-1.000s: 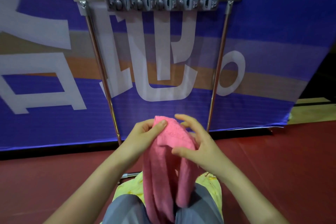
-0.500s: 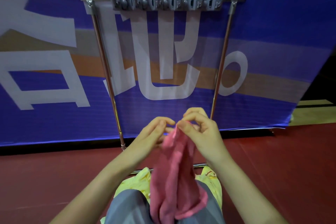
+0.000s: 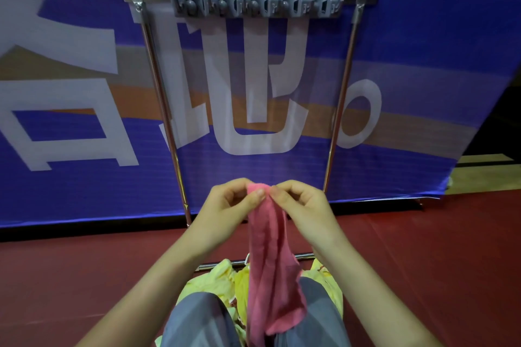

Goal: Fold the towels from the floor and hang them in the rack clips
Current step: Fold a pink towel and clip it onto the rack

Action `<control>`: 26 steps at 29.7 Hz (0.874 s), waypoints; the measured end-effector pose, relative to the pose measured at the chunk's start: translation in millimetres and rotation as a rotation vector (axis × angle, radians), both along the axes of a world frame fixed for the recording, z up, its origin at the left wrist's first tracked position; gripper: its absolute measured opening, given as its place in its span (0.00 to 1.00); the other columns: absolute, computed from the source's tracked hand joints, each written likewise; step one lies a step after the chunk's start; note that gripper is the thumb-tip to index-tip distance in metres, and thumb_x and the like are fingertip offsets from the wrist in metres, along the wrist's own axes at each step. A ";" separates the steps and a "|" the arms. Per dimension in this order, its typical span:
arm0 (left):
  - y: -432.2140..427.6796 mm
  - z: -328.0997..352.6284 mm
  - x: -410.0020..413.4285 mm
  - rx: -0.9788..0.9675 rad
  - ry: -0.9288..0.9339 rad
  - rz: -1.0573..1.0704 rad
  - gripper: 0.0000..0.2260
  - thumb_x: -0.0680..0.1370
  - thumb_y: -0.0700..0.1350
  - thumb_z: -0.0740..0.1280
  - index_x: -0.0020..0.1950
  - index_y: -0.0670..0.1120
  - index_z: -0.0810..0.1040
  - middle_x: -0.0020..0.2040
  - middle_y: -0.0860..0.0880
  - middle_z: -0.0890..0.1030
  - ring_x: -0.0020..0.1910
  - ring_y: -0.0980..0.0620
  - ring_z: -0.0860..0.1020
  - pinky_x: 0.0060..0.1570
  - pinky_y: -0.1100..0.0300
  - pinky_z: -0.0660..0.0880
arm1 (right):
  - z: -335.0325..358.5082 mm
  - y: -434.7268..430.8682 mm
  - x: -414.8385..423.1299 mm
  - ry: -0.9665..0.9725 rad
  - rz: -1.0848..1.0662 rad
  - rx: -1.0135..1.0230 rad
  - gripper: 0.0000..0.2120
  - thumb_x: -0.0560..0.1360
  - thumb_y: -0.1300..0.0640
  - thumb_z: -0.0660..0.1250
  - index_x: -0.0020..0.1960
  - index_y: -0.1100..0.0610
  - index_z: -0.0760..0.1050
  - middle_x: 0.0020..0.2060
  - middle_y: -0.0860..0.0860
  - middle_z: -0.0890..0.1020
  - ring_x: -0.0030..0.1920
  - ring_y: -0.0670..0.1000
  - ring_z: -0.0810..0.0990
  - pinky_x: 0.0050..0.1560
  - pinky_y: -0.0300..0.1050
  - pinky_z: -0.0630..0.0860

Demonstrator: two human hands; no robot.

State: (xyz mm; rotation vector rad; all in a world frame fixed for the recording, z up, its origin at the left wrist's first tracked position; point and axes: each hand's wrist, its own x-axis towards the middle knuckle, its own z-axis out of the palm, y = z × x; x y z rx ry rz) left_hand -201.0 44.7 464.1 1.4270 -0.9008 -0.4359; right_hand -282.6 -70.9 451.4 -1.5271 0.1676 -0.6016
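- My left hand [image 3: 225,207] pinches the top edge of the pink towel [image 3: 269,262] between thumb and fingers [image 3: 258,194], closed tight on the cloth.
- My right hand [image 3: 306,205] pinches the same top edge just beside the left, thumb tips nearly touching, fingers curled shut on the fabric.
- The pink towel hangs down from my fingers in a narrow, bunched strip, its lower end draped over my knees in grey trousers [image 3: 197,321].
- Yellow towels [image 3: 214,280] lie crumpled on the red floor [image 3: 84,276] in front of my knees, behind the hanging pink strip.
- The metal rack [image 3: 339,98] stands just beyond, upright on the floor before a blue banner [image 3: 423,36].
- The grey row of rack clips [image 3: 256,4] sits on the top bar, well above my hands, with nothing hanging in it.
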 end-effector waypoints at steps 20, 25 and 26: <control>39.2 4.5 19.6 0.011 0.026 0.356 0.07 0.75 0.40 0.64 0.37 0.41 0.79 0.32 0.49 0.78 0.31 0.58 0.75 0.33 0.65 0.74 | -73.7 -5.6 -6.4 0.193 -0.074 0.084 0.13 0.74 0.67 0.62 0.34 0.55 0.76 0.22 0.42 0.77 0.25 0.36 0.71 0.29 0.28 0.68; 15.2 -31.4 -4.8 0.042 0.094 0.339 0.06 0.73 0.36 0.66 0.41 0.42 0.82 0.31 0.54 0.82 0.34 0.61 0.76 0.36 0.69 0.73 | -33.5 5.9 2.5 0.082 0.000 0.079 0.12 0.73 0.65 0.64 0.35 0.53 0.79 0.28 0.43 0.82 0.32 0.38 0.76 0.37 0.30 0.73; 9.8 -33.9 -9.7 0.034 0.107 0.321 0.06 0.74 0.36 0.65 0.43 0.42 0.82 0.30 0.57 0.82 0.34 0.63 0.77 0.37 0.69 0.74 | -26.8 6.3 3.1 0.074 0.011 0.070 0.12 0.73 0.65 0.64 0.36 0.53 0.79 0.28 0.43 0.82 0.32 0.38 0.77 0.37 0.30 0.73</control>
